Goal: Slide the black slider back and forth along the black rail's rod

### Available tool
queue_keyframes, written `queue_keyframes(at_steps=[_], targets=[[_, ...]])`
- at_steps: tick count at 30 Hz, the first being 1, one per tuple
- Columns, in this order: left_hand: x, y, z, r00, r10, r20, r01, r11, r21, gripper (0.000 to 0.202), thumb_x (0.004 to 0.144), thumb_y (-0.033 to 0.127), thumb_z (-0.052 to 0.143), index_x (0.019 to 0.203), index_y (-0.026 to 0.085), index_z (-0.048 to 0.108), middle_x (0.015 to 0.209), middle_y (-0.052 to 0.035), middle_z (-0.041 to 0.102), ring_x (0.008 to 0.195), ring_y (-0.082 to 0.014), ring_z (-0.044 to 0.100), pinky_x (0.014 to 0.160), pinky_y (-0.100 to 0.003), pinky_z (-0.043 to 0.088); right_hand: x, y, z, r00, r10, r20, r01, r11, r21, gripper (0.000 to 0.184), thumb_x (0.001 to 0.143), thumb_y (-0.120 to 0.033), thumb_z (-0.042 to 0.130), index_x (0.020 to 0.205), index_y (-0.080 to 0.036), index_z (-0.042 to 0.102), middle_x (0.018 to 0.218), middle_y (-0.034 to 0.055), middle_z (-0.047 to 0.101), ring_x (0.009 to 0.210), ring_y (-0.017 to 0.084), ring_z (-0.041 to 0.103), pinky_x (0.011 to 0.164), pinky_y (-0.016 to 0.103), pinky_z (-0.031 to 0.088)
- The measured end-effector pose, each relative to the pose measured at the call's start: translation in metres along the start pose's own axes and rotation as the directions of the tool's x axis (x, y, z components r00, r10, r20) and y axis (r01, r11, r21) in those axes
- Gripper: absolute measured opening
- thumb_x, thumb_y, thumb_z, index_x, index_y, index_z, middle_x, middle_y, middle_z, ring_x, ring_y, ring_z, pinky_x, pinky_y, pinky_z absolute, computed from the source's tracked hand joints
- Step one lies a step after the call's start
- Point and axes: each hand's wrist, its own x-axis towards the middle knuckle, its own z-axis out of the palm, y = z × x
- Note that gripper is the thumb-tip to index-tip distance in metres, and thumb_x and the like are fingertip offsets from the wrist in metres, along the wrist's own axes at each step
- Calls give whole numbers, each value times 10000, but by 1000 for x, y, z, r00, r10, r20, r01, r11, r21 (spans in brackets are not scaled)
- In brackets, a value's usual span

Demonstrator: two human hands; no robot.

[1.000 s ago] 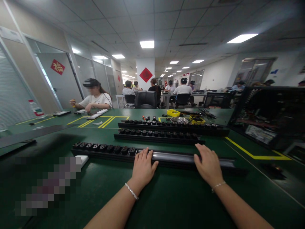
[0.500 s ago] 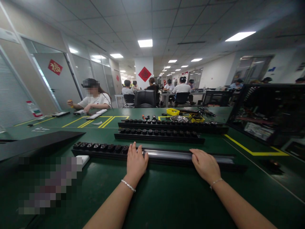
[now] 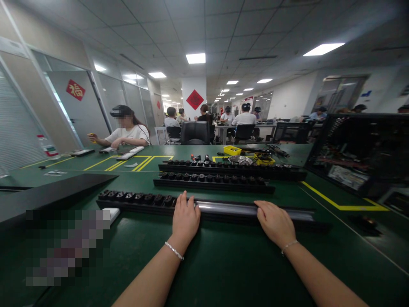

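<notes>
The nearest of three long black power strips (image 3: 134, 205) lies across the table in front of me. Black socket modules (image 3: 148, 199) fill its left part, while a bare, shiny channel (image 3: 226, 207) shows to the right. Over the last visible modules, my left hand (image 3: 185, 217) is closed across the strip with its fingertips at the far side. My right hand (image 3: 276, 224) curls over the bare stretch, its fingers bent across the far rim. What lies beneath both palms is hidden.
Two socket-filled strips (image 3: 214, 183) lie behind. Farther back are a yellow bin (image 3: 232, 150) and a metal dish (image 3: 240, 160). A black panel (image 3: 60, 189) is at left, an open dark case (image 3: 345, 153) at right. A co-worker (image 3: 129, 132) sits across the table.
My left hand has shifted slightly right along the strip, showing a little more of the last socket module. My right hand stays where it was.
</notes>
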Motion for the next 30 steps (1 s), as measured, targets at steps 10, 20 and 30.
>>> queue_keyframes(at_steps=[10, 20, 30], targets=[[1, -1, 2, 1000, -1, 11, 1, 1000, -29, 353, 830, 281, 407, 1092, 97, 555, 1290, -180, 456, 1187, -292, 422, 976, -441, 374, 1, 1, 0, 1000, -13, -7, 13, 1000, 0, 425, 858, -315, 270, 1095, -186, 599, 1113, 41, 622, 1063, 185, 520, 872, 361, 374], [8, -3, 12, 1000, 15, -8, -15, 997, -74, 324, 831, 264, 417, 1079, 110, 555, 1289, -170, 459, 1198, -285, 412, 985, -434, 371, 15, -2, 9, 998, 67, 5, -67, 998, -14, 426, 864, -314, 249, 1103, -206, 585, 1154, 44, 598, 1095, 185, 492, 830, 363, 383], [19, 0, 22, 999, 37, -25, -38, 997, -62, 315, 838, 261, 408, 1057, 103, 571, 1283, -185, 462, 1199, -286, 413, 986, -430, 363, 30, 3, 16, 996, 91, 16, -91, 996, 14, 420, 870, -321, 231, 1083, -207, 575, 1134, 42, 602, 1071, 178, 500, 832, 344, 371]])
